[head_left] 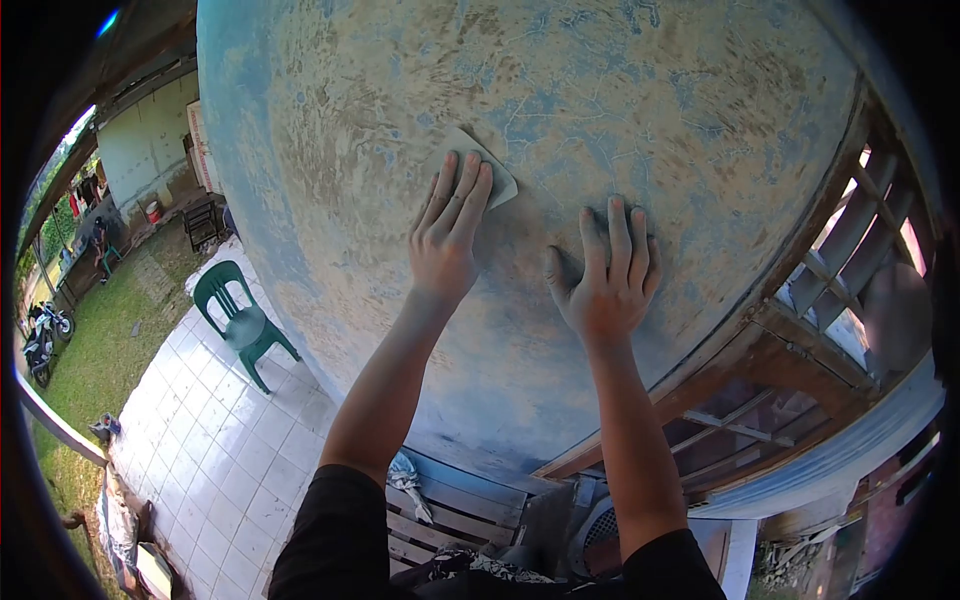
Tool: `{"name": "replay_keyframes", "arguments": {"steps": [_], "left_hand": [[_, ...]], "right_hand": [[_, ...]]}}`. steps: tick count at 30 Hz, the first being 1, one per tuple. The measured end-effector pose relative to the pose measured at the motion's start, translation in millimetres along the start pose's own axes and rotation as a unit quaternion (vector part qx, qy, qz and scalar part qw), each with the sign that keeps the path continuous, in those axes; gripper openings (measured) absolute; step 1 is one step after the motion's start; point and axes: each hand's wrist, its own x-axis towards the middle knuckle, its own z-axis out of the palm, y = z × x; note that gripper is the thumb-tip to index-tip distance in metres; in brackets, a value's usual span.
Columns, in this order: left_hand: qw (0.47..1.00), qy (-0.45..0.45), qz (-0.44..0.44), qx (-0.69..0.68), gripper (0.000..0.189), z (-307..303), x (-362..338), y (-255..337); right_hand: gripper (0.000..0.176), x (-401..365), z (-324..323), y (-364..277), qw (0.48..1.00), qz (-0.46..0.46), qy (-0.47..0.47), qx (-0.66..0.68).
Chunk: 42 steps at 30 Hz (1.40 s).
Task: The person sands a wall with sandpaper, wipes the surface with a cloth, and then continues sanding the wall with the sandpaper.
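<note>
My left hand (447, 235) presses a pale grey-green piece of sandpaper (500, 182) flat against the wall (400, 60). Its fingers lie over the sheet, whose upper and right corners stick out past them. Dust covers the fingers. To the right, my right hand (608, 270) rests on the same wall with fingers and thumb spread, holding nothing. The wall is patchy, with worn blue paint, brown-beige areas and fine pale cracks around both hands.
A wooden window frame (800, 340) with slats borders the wall on the right. A green plastic chair (245, 325) stands on the white tiled floor (215, 440) at left. Below me is a slatted wooden bench (455, 528). A motorbike (45, 335) and a person (102, 245) are farther off.
</note>
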Motion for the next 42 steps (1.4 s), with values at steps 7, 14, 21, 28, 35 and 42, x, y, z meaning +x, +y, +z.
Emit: {"name": "replay_keyframes", "arguments": {"steps": [7,14,21,28,35,42], "left_hand": [[0.999,-0.015,-0.039,-0.017,0.039,15.7,-75.0,30.3],[0.998,0.024,-0.034,-0.04,0.041,13.2,-7.1,24.9],[0.997,-0.01,-0.081,-0.012,0.044,14.2,-58.8,32.4],[0.996,0.013,-0.083,-0.024,0.043,9.0,-21.7,29.2],[0.996,0.017,-0.079,-0.023,0.038,17.7,-52.5,29.3],[0.991,0.049,-0.095,-0.08,0.038,11.8,13.4,29.6]], "right_hand": [[0.051,1.3,-1.2,1.2,1.0,-0.018,0.003,0.005],[0.046,0.9,1.2,0.4,1.0,0.003,0.012,0.005],[0.045,-8.6,1.2,-4.2,1.0,0.017,0.015,0.007],[0.045,-9.2,1.3,-5.4,1.0,0.02,0.01,0.0],[0.045,-8.8,1.7,-5.6,1.0,0.021,0.01,-0.002],[0.045,-10.1,3.9,-5.5,1.0,0.019,0.014,-0.01]]}}
